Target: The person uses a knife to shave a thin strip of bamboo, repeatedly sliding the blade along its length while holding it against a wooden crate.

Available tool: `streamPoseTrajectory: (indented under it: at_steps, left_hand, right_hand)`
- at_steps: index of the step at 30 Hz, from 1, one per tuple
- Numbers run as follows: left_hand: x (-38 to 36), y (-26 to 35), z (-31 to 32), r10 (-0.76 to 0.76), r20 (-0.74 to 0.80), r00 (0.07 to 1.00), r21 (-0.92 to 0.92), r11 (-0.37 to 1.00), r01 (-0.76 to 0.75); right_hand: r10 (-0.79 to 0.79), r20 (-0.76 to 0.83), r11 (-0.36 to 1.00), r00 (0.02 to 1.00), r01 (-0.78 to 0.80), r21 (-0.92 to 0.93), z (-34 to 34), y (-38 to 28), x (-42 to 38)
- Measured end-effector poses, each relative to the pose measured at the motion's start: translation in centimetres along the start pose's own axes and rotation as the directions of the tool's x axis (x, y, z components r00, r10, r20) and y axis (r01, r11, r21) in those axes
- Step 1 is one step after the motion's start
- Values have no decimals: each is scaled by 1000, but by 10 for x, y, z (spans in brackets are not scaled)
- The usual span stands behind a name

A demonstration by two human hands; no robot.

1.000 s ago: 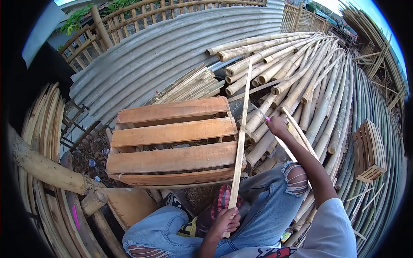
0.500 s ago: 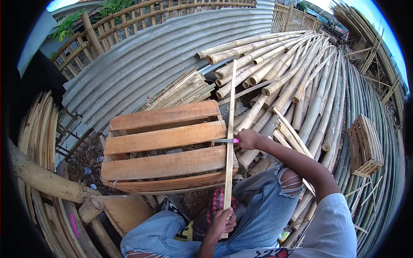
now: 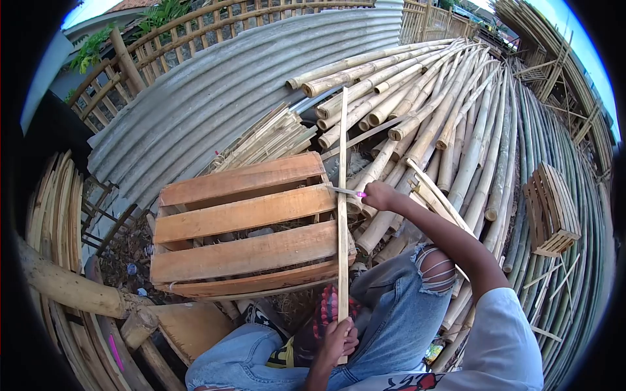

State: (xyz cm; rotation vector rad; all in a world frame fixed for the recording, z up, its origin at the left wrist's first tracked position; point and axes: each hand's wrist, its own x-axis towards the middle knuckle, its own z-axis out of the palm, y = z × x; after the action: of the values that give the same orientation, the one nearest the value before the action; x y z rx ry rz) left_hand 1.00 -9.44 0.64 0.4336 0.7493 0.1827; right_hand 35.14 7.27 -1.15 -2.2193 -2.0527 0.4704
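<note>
A long, flat bamboo strip [image 3: 343, 254] stands nearly upright in view, its lower end between my knees. My left hand [image 3: 340, 340] is closed around it near the bottom. In my right hand [image 3: 379, 196] is a knife [image 3: 349, 191] with a pink and pale handle, gripped in a fist. The knife's blade lies across the strip, above its middle, and points left. Left of the strip is a slatted wooden crate [image 3: 248, 254], its right edge close behind the strip. My fingers partly hide the handle.
Cut bamboo poles [image 3: 417, 117] are heaped ahead and to the right. A corrugated sheet [image 3: 228, 98] leans behind the crate. Split strips [image 3: 264, 140] lie in a bundle by it. A second crate [image 3: 552, 208] sits at right, and a thick bamboo rail [image 3: 72, 277] at left.
My right hand and the knife have moved up along the strip, with the blade now tilted slightly. My left hand keeps its hold at the bottom. The whole view has shifted a little.
</note>
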Motion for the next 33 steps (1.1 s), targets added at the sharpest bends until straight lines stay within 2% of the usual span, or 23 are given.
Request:
streamPoseTrajectory:
  at_steps: [2,4,6,7,8,9,10,12,13,14,15,16,18,19,21,22,24,25,26,28,30,32,33]
  left_hand:
    - [-1,0,0,-15,-17,1000,-1,1000,15]
    - [-4,2,3,-22,-38,999,31,999,23]
    - [-7,4,9,53,-187,981,220,975,-11]
    - [-4,4,9,60,-182,982,224,974,-18]
    - [-2,0,7,92,-212,973,310,951,-22]
    - [-1,-5,3,123,-241,963,394,919,-19]
    - [3,-12,-2,126,-239,963,395,918,-22]
    - [7,-27,-13,468,-180,865,762,622,-178]
    - [-2,-27,-8,458,-190,868,761,627,-164]
    - [-9,-19,2,586,-133,799,903,405,-146]
    - [-12,-13,9,694,-38,719,983,156,-99]
    - [-12,-10,9,702,-36,711,983,153,-101]
    - [-15,-8,5,560,-146,815,909,401,-113]
    - [-17,-7,1,560,-151,814,909,402,-107]
    - [-18,-5,-7,253,-236,938,656,754,-38]
    - [-21,-6,-10,250,-241,938,653,757,-34]
    - [-31,-10,-12,281,-243,928,778,628,14]
    - [-37,-17,-13,281,-240,929,778,628,11]
    - [-48,-28,-15,333,-237,913,780,625,-25]
    - [-61,-44,-20,386,-237,892,784,618,-60]
    - [-70,-53,-24,405,-294,866,680,725,-108]
    - [-89,-40,-3,374,-314,873,652,753,-88]
    - [-95,-35,4,336,-328,883,624,778,-64]
  right_hand:
    - [-225,250,973,942,203,110,5,-23,-8]
    - [-35,214,995,976,16,94,-2,-24,-9]
    - [43,46,999,998,-43,3,-9,-6,4]
    - [42,69,998,997,-39,-39,-13,-16,-1]
    - [30,139,999,990,-32,13,-17,-29,-8]
    - [-91,138,996,986,89,17,-9,-37,-15]
    - [-213,137,977,967,212,21,-4,-42,-19]
    - [-222,142,975,965,224,3,-4,-34,-11]
    - [-48,26,999,999,48,3,-2,-8,4]
    - [127,-99,992,987,-126,17,-3,11,11]
    - [121,-107,993,987,-120,14,-8,17,9]
    - [126,-45,990,991,-123,65,-11,18,6]
    - [96,80,983,992,-107,146,1,10,0]
    - [-3,175,983,985,-29,184,7,2,-6]
    - [-165,292,973,942,107,205,9,-9,-15]
    - [-167,296,972,940,108,207,8,-10,-14]
    - [-32,196,983,980,-5,183,0,-7,-11]
    - [49,52,988,997,-56,143,1,2,-6]
    - [52,51,988,997,-59,143,1,15,-1]
    - [141,-93,989,986,-144,-19,-5,27,9]
    - [134,-80,987,988,-140,-76,-1,17,11]
    - [150,-172,984,974,-164,-72,10,15,13]
    - [156,-298,987,942,-156,22,12,22,13]
